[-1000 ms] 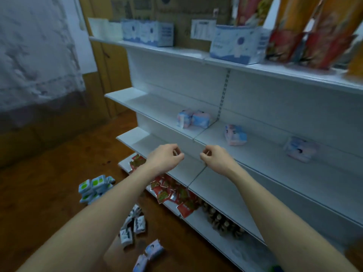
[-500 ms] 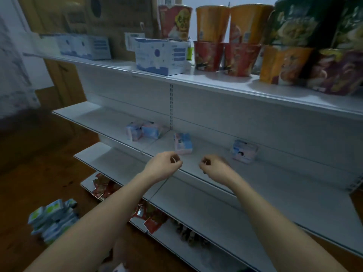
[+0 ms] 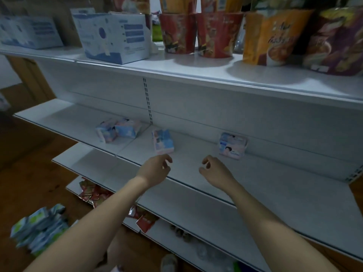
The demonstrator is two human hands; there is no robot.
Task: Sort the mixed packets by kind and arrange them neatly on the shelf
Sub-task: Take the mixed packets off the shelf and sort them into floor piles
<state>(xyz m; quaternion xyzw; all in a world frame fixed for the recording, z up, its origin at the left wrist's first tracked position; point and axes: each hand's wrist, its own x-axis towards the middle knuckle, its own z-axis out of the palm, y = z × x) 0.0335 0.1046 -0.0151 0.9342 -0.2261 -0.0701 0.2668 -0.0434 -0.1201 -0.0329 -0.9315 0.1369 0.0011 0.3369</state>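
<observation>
**Hands rise to the packet shelf, still holding nothing**

Over the last second the view has lifted from the floor and lower shelves to the middle shelf (image 3: pixel 275 173), and both hands have come up with it. The left hand (image 3: pixel 155 169) now hovers just short of the pink-and-blue packet (image 3: pixel 163 142) at its 12 o'clock, fingers loosely curled and apart, gripping nothing. The right hand (image 3: pixel 214 171) is likewise loosely curled and holds nothing; the baby-print packet (image 3: pixel 232 146) lies near it at 1 o'clock. A pair of packets (image 3: pixel 117 130) sits at the left hand's 10 o'clock, touching each other.

The four packets remain scattered along the shelf, none moved. Judged from this, the reach marks the start of gathering them: likely each hand takes its nearest packet. More packets lie unsorted below: red sachets (image 3: pixel 90 193) on the lowest shelf and green-white packs (image 3: pixel 39 226) on the floor.
</observation>
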